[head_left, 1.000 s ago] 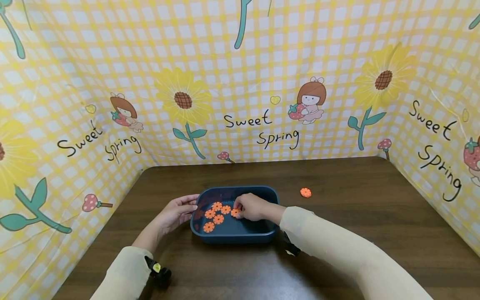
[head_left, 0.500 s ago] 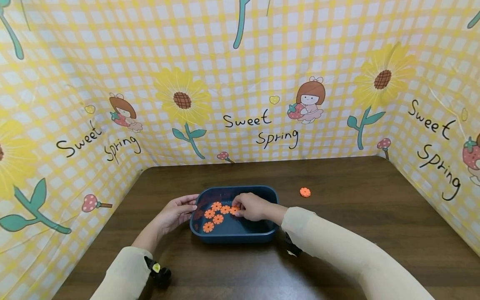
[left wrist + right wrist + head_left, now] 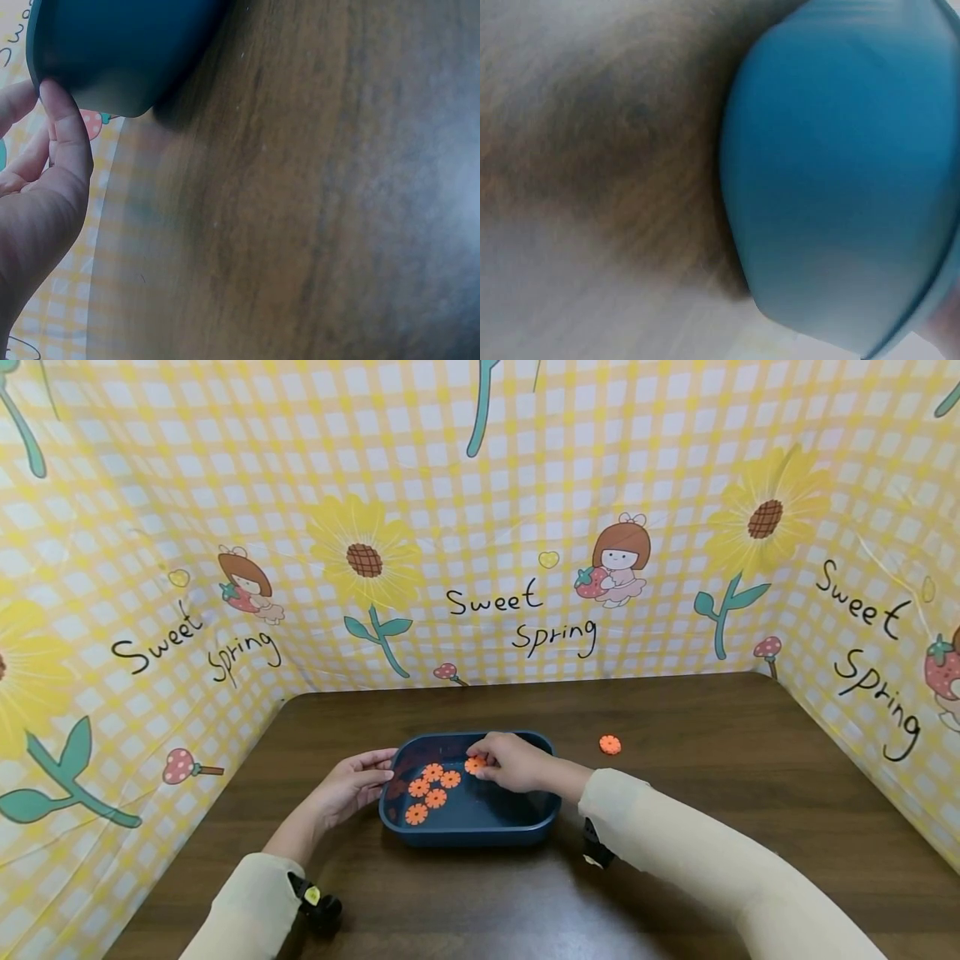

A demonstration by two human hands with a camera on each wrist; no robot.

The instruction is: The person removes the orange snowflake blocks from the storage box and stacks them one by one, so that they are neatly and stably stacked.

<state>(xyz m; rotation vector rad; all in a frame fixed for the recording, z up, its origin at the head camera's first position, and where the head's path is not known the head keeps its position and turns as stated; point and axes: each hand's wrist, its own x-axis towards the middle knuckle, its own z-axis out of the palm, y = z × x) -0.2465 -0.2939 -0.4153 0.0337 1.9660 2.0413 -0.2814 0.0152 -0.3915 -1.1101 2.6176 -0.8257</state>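
Note:
A dark blue rectangular basin stands on the wooden table, with several flat orange notched discs lying in its left half. At the basin's left end my left hand holds the rim, and the left wrist view shows thumb and finger meeting at that edge. My right hand reaches over the basin and pinches one orange notched disc between thumb and fingers. The right wrist view shows mostly the basin's outer wall, and the right fingertips are out of sight there.
One more orange disc lies on the table to the right of the basin. A yellow checked cloth with printed flowers hangs behind the table and along both sides.
My right hand has lifted its orange disc slightly and moved it toward the basin's back wall, away from the other discs. My left hand stays at the rim.

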